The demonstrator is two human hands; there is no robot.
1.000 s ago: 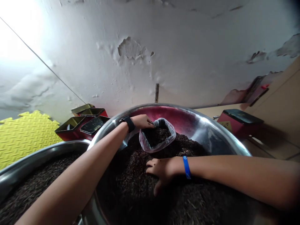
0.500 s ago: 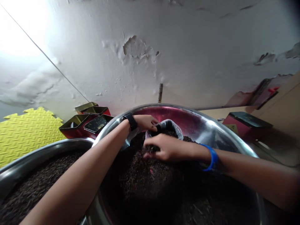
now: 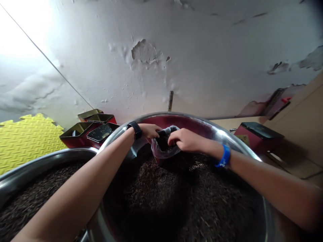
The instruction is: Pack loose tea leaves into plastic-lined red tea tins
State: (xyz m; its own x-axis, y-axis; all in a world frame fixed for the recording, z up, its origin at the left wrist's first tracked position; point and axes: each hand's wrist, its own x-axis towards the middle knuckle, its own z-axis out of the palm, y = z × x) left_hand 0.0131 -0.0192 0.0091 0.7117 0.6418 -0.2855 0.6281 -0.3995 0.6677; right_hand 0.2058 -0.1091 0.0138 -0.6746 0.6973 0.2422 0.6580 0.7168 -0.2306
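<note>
A clear plastic bag lines what looks like a red tin, standing in dark, dry slivers like loose tea leaves inside a big metal basin. At the bag's left rim, my left hand, with a black watch on its wrist, is closed on the plastic edge. My right hand, wearing a blue wristband, reaches over the bag's right rim. Its fingers are curled down into the mouth, and whatever they hold is hidden. Dark leaves show within the bag.
Another metal basin of the same dark leaves stands at left. Behind it are several open red tins and a dark lid. A yellow foam mat lies far left. One closed red tin is at right, near the peeling wall.
My right hand has risen from the loose leaves, where it held a clump, to the bag's mouth. The bag's front now shows. My left hand stays at the rim.
</note>
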